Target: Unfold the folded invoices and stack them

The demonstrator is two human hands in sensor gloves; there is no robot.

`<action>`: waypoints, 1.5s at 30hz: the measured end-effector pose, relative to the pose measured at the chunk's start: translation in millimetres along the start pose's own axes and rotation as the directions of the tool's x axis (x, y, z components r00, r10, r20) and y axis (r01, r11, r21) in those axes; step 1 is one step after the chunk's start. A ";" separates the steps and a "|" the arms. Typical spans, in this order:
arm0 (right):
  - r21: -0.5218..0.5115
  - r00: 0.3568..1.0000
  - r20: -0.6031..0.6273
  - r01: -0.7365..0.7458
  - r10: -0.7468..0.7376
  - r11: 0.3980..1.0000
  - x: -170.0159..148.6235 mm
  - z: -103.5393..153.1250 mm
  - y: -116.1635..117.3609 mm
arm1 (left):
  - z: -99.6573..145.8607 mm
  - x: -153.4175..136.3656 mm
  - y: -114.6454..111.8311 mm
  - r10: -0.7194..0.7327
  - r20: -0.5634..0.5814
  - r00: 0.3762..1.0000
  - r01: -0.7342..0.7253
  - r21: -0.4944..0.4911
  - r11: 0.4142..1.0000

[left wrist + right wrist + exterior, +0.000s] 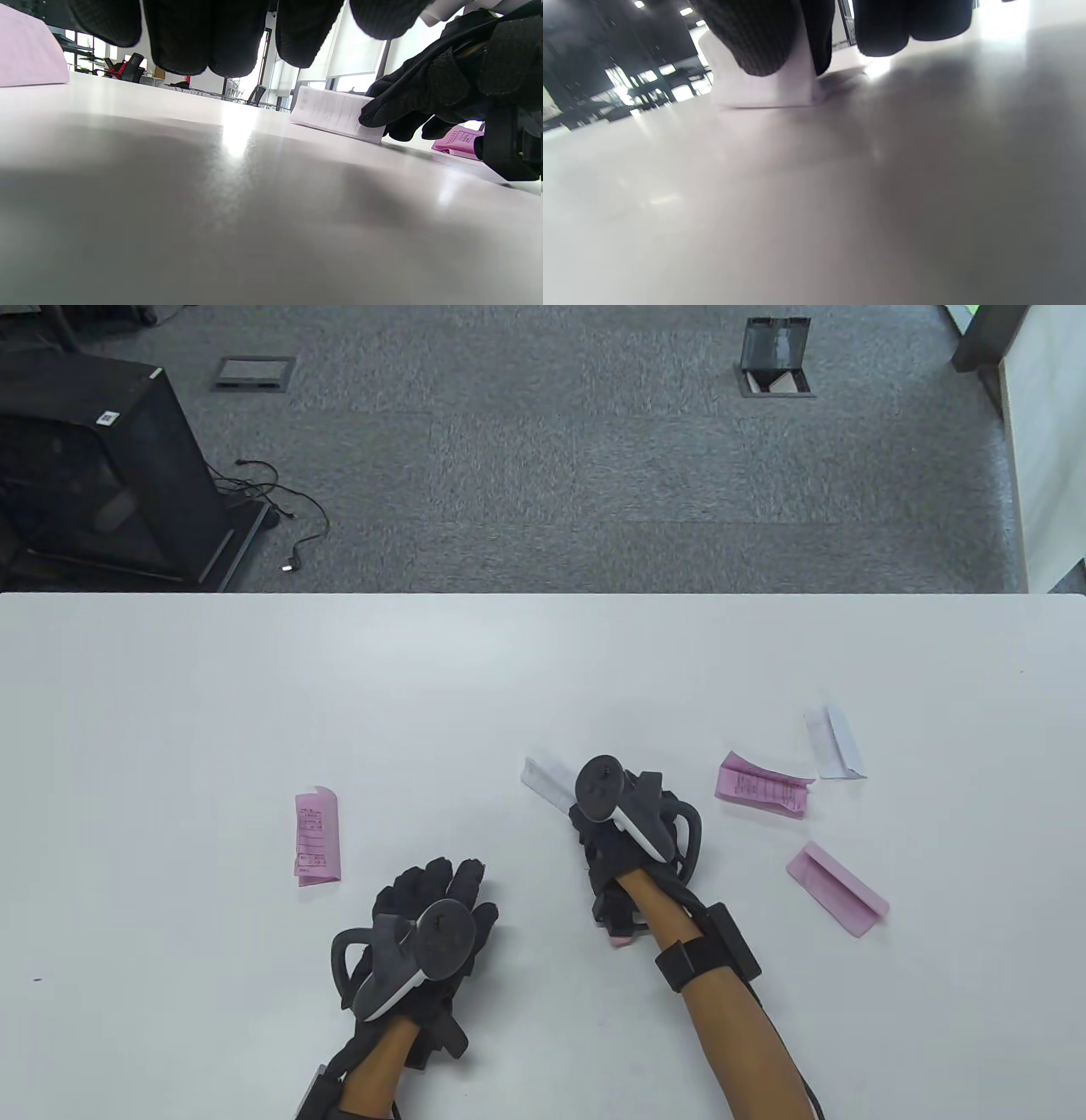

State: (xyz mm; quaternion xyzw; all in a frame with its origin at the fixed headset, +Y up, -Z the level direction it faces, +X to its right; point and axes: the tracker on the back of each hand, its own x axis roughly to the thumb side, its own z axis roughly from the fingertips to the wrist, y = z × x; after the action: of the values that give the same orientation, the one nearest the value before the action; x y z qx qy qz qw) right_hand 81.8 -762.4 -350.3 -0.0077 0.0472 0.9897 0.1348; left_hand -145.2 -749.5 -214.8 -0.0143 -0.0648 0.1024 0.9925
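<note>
White folded invoice (547, 779) lies near the middle of the table (170, 712), its long axis slanting from upper left down to the right, where the right hand (632, 836) covers its end. Fingertips (375, 115) rest on the paper; whether they pinch it I cannot tell. The left hand (424, 933) lies flat and released, holding nothing. This looks like the first pick-up; next, both hands must open the fold. Four other folded slips wait nearby, none stacked yet
</note>
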 end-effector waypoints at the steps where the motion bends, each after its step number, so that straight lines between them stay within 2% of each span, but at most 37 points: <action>1: -0.016 1.000 0.017 0.003 -0.002 1.000 -2.2 4.1 -2.7 | -0.1 1.3 0.2 0.009 0.006 1.000 -0.009 0.004 1.000; 4: -0.100 0.992 0.125 0.015 -0.003 0.995 -13.2 28.1 -15.0 | -3.5 8.0 0.5 0.061 0.061 0.996 -0.064 0.040 0.997; 9: -0.201 0.966 0.258 0.031 0.022 0.979 -30.8 81.6 -30.2 | -12.8 27.2 0.2 0.238 0.161 0.958 -0.245 0.023 0.969; 12: -0.253 0.943 0.332 0.068 0.020 0.965 -37.7 110.1 -31.3 | -14.5 39.6 -6.4 0.389 0.149 0.909 -0.384 -0.066 0.921; 14: -0.285 0.932 0.360 0.064 0.045 0.956 -40.2 124.5 -29.7 | -14.3 45.0 -14.0 0.517 0.107 0.850 -0.500 -0.150 0.853; 15: -0.306 0.917 0.393 0.062 0.066 0.950 -40.2 130.8 -28.3 | -14.1 47.1 -19.2 0.596 0.076 0.799 -0.575 -0.193 0.795; 19: -0.389 0.876 0.446 0.002 0.186 0.921 -32.7 149.4 -24.7 | -12.7 53.2 -39.3 0.855 -0.055 0.516 -0.820 -0.322 0.474; 20: -0.399 0.867 0.454 -0.007 0.205 0.917 -30.1 152.2 -23.9 | -12.4 54.1 -41.8 0.879 -0.078 0.471 -0.846 -0.324 0.425; 22: -0.408 0.845 0.483 -0.013 0.228 0.913 -24.2 158.5 -20.3 | -11.7 55.8 -48.0 0.931 -0.123 0.343 -0.903 -0.317 0.291; 24: -0.410 0.827 0.502 -0.031 0.254 0.912 -20.1 162.8 -15.7 | -10.8 56.2 -50.0 0.956 -0.149 0.251 -0.941 -0.268 0.205; 26: -0.412 0.808 0.518 -0.054 0.282 0.909 -17.7 164.9 -12.4 | -9.0 55.0 -50.1 0.955 -0.187 0.230 -0.963 -0.186 0.195; 27: -0.401 0.803 0.525 -0.059 0.282 0.914 -17.7 165.3 -11.8 | -8.5 53.7 -49.8 0.951 -0.195 0.242 -0.966 -0.145 0.216; 29: -0.358 0.802 0.546 -0.040 0.243 0.933 -18.9 164.5 -13.2 | -9.0 50.2 -48.9 0.940 -0.183 0.288 -0.955 -0.130 0.267; 31: -0.258 0.818 0.555 0.000 0.148 0.966 -23.5 162.7 -18.4 | -9.7 45.6 -47.6 0.926 -0.167 0.338 -0.939 -0.124 0.320; 33: -0.152 0.848 0.530 0.084 0.010 0.985 -32.5 161.9 -26.8 | -9.1 41.2 -46.1 0.922 -0.152 0.356 -0.933 -0.105 0.343; 35: -0.098 0.857 0.504 0.178 -0.105 0.979 -42.1 157.6 -34.3 | -8.1 38.0 -45.3 0.922 -0.137 0.361 -0.932 -0.098 0.350; 38: -0.074 0.901 0.372 0.269 -0.224 0.960 -60.7 143.1 -38.9 | -7.0 36.8 -43.8 0.931 -0.102 0.351 -0.934 -0.116 0.339; 41: 0.053 0.891 0.261 0.370 -0.371 0.927 -73.9 132.2 -31.1 | -6.1 40.0 -43.1 0.939 -0.069 0.338 -0.936 -0.131 0.327; 45: 0.253 0.796 0.183 0.528 -0.577 0.810 -79.3 123.3 -21.4 | -5.6 45.1 -42.9 0.929 -0.026 0.369 -0.916 -0.177 0.359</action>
State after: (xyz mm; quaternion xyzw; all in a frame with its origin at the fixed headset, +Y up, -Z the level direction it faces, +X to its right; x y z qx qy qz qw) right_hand 163.6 -751.2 -227.3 0.1170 0.1193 0.8902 0.4237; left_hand -92.1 -782.3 -212.8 -0.1244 -0.0924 0.6356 0.7563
